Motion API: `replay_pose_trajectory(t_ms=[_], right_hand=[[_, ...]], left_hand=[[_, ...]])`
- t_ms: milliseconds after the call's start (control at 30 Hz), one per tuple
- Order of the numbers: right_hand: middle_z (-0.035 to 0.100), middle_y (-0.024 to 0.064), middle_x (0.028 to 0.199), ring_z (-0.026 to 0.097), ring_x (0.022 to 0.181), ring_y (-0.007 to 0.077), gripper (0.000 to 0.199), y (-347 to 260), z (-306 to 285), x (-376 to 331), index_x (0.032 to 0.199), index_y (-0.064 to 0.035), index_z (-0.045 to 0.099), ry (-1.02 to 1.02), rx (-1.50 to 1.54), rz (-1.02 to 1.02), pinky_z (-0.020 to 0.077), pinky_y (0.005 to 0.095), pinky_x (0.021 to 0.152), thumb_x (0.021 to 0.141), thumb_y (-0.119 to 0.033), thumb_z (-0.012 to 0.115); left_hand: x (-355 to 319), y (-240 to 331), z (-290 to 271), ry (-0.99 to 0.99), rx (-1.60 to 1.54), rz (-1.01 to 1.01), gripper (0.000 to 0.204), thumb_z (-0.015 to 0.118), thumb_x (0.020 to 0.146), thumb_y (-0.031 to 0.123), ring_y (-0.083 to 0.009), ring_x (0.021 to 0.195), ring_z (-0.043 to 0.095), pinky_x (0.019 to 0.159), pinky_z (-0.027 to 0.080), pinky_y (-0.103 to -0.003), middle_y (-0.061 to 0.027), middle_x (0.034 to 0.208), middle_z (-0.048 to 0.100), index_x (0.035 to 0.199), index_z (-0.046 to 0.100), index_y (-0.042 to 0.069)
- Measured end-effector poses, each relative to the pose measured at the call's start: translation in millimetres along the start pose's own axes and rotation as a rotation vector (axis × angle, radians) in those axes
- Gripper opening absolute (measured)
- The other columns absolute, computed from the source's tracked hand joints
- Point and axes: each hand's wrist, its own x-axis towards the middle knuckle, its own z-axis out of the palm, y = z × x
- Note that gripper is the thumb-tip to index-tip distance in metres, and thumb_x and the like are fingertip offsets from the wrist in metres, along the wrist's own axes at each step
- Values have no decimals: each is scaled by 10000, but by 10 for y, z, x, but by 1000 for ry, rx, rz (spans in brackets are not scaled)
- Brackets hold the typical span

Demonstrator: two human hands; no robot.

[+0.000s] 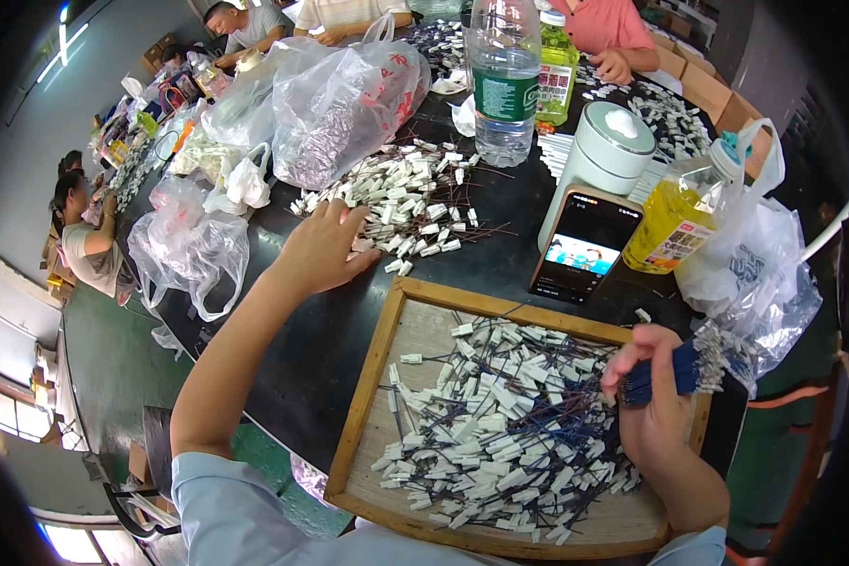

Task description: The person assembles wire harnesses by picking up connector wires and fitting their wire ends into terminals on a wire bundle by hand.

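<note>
My left hand (325,250) rests at the near left edge of a loose heap of white plastic connectors (424,193) with thin dark red wires. Its thumb and fingers are apart, and some white connectors lie between them. A bundle of blue wires with metal terminal ends (674,370) is gripped in my right hand (656,401), over the right side of a wooden-framed tray (360,415). In that tray lies a tangled pile of white connectors with dark blue wires (505,406). The ends of the bundle point right, past the tray's edge.
Behind the tray, a phone (587,247) leans on a pale green flask (599,141). A large clear bottle (505,94), bottles of yellow-green liquid (684,212) and plastic bags (349,104) stand around the black table (297,377). Other people (604,33) sit along its far side.
</note>
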Motion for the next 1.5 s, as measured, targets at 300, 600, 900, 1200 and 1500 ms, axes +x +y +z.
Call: replay_pose_trajectory(t_ms=[300,600,900,1200,1500], right_hand=[[301,-51,546,243,433,46,192,-175,-123,-12,1014,-93,514,-121,206,371,206,209,399,974,-262,431],[330,-39,551,269,453,59,275,6,-267,-24,799,-66,478,-292,90,165,226,223,430,974,-270,420],[369,-42,561,308,496,53,251,-2,-286,-21,807,-51,497,-336,-157,141,250,222,466,961,-245,454],[421,-34,556,352,501,41,271,12,-288,16,769,-52,523,-322,-186,126,271,212,468,951,-247,479],[447,-32,563,383,509,40,293,6,-282,14,750,-55,537,-311,-220,153,290,207,472,944,-270,495]], left_hand=[[-15,33,206,-63,110,17,246,530,800,119,-340,815,579,683,485,-414,-184,918,490,991,431,0],[-289,149,-3,-85,123,-129,412,555,782,225,-363,802,588,694,484,-437,-200,895,529,1118,446,13],[-220,238,106,-24,235,-152,503,538,843,404,-366,824,596,694,510,-420,-206,904,547,1058,474,-45],[-209,103,334,-82,299,-207,97,467,839,38,-332,797,634,674,528,-383,-191,907,570,917,432,-9],[-144,-291,-268,-291,-253,-329,307,530,895,306,-222,561,546,498,438,-360,-124,628,569,835,597,12]])
